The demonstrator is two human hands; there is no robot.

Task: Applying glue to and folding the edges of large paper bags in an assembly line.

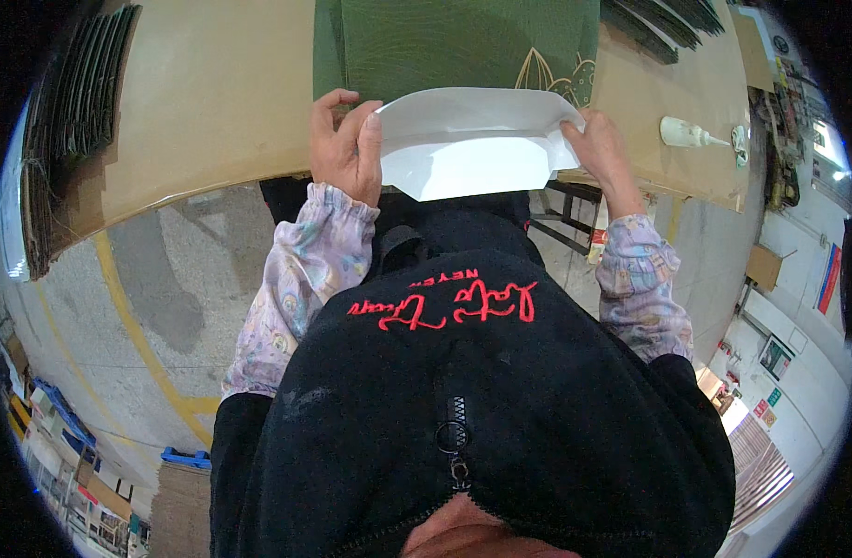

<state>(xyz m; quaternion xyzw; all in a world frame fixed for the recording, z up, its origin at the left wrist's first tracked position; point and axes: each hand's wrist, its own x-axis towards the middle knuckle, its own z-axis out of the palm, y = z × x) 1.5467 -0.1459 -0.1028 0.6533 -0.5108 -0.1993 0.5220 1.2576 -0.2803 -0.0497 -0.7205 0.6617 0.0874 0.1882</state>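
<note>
A green paper bag [426, 46] with gold line drawings lies flat on the table in front of me. Its near end is spread apart and shows a white inside [468, 167]. At the left corner of this opening, my left hand [347, 149] is closed on the edge, thumb along the side. My right hand [601, 153] pinches the right corner between thumb and fingers. How far the fingers reach under the paper is hidden.
A white squeeze bottle [683, 133] with a pointed nozzle lies at the right. Stacks of dark folded bags stand at the left [84, 88] and far right [663, 23]. The brown tabletop [212, 102] ends just before my body.
</note>
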